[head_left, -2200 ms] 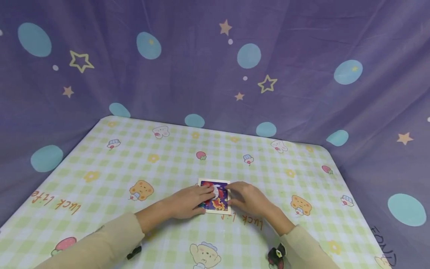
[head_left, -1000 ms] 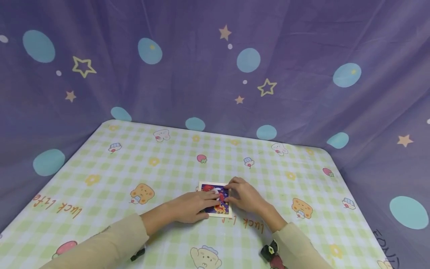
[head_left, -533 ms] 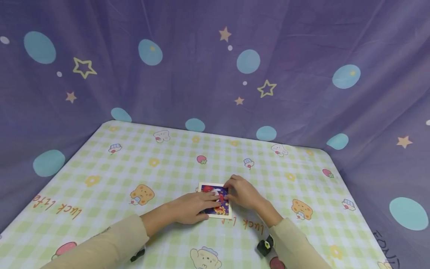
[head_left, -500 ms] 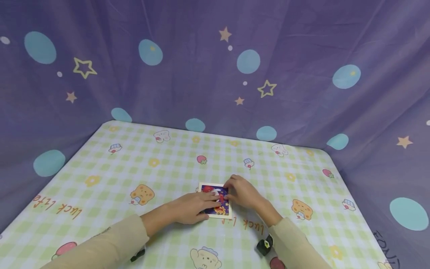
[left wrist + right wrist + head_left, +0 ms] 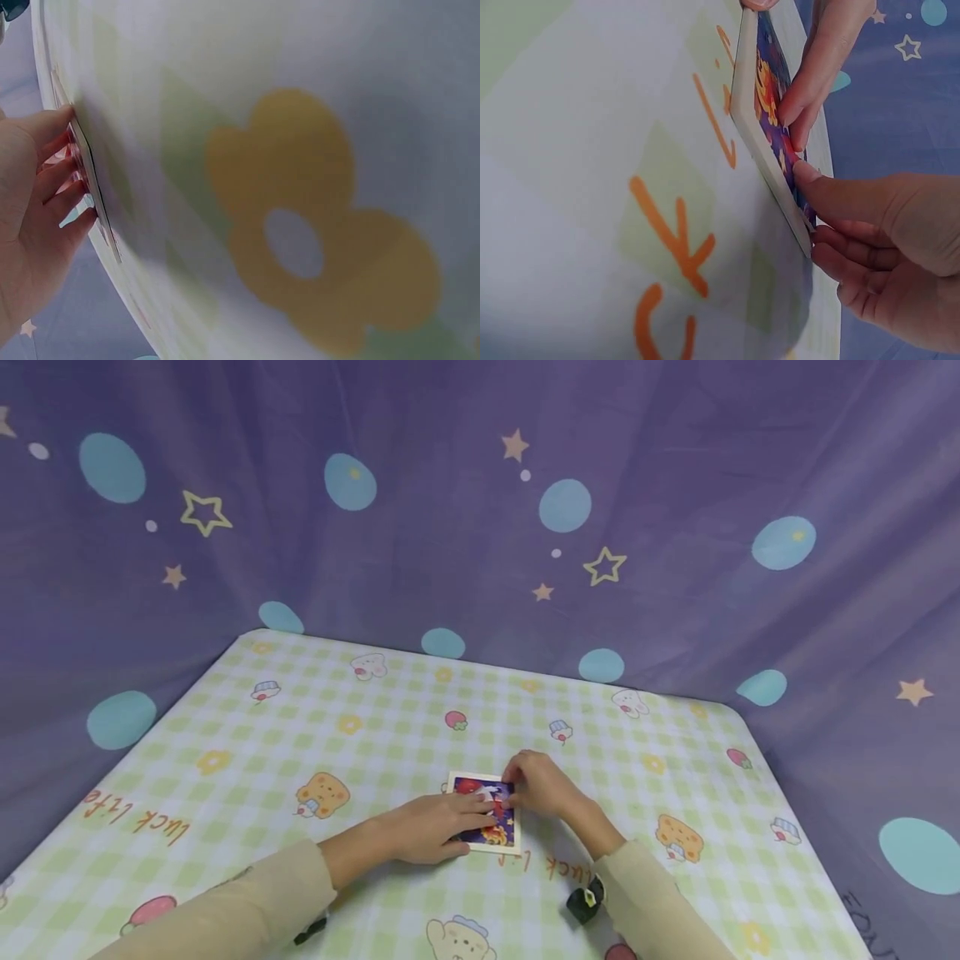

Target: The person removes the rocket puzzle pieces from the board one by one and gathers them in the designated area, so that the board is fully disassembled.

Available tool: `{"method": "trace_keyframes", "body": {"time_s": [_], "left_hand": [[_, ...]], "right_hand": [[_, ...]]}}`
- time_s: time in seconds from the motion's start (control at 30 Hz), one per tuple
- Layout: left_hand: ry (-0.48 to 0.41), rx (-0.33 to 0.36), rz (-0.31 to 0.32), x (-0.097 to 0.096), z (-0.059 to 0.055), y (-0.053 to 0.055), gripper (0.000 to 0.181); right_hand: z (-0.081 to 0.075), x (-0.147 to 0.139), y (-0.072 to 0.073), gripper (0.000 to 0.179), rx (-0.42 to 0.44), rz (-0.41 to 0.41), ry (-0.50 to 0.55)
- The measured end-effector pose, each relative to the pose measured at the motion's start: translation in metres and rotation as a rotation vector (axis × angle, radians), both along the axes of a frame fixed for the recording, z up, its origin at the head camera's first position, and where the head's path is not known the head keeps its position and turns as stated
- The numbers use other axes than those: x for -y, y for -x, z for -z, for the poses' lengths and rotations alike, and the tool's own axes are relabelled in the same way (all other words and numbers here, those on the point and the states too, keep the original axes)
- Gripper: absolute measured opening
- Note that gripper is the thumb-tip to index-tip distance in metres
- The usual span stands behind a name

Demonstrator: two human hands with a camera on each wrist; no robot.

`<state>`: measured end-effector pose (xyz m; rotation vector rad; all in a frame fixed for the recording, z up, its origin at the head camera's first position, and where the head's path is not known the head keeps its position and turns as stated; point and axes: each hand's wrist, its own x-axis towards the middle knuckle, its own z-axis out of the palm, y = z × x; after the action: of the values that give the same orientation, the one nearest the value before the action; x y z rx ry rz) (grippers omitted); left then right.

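Note:
A small square picture board (image 5: 487, 837) with a thick cream border lies flat on the tablecloth, its print dark blue, red and yellow. My left hand (image 5: 429, 828) rests across its left part in the head view, fingers fairly straight and thumb by the near edge. In the left wrist view the left fingers (image 5: 66, 201) lie over the board's face. My right hand (image 5: 543, 787) pinches the board's far right corner with bent fingers. The right wrist view shows the right thumb (image 5: 832, 193) on the picture and the curled fingers against the edge. The hands cover part of the picture.
The board sits on a green-and-white checked tablecloth (image 5: 390, 735) printed with bears, flowers and strawberries. A purple curtain (image 5: 450, 552) with stars and blue ovals hangs behind and beside the table. Dark bands (image 5: 585, 900) show near the sleeves.
Both hands stay at the board. My left hand has slid a little farther over it, and my right fingers have curled more at the far right corner. The head view has shifted slightly.

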<state>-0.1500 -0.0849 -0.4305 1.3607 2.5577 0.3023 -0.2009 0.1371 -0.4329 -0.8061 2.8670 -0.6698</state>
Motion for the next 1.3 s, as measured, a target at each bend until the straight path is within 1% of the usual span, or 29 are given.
{"method": "trace_keyframes", "body": {"time_s": [0.17,0.33,0.43,0.63,0.77,1.03,1.17,1.3], "left_hand": [[-0.007,-0.023,0.005,0.001,0.003,0.0,0.051],[-0.005,-0.016,-0.004,0.0,0.004,0.0,0.051],[0.0,-0.01,-0.009,0.0,0.004,0.0,0.05],[-0.006,-0.006,-0.01,0.0,0.002,-0.001,0.05],[-0.006,0.002,-0.014,0.0,0.002,-0.001,0.05],[-0.012,-0.011,-0.01,0.0,0.004,0.001,0.05],[-0.011,-0.014,-0.012,-0.001,0.003,0.001,0.05],[-0.005,-0.001,-0.014,-0.001,0.001,-0.001,0.05]], "right_hand": [[0.0,-0.001,-0.001,0.023,0.036,0.019,0.029],[0.003,-0.003,-0.001,0.022,0.019,0.021,0.069],[0.004,-0.004,-0.002,0.021,0.008,0.011,0.111],[0.007,-0.006,-0.003,0.018,0.021,0.037,0.185],[0.007,-0.006,-0.004,0.015,0.032,0.053,0.201],[0.006,-0.006,-0.003,0.01,0.104,0.142,0.238],[0.008,-0.007,-0.002,0.007,0.125,0.177,0.265],[0.011,-0.007,-0.003,0.006,0.155,0.22,0.321]]}}
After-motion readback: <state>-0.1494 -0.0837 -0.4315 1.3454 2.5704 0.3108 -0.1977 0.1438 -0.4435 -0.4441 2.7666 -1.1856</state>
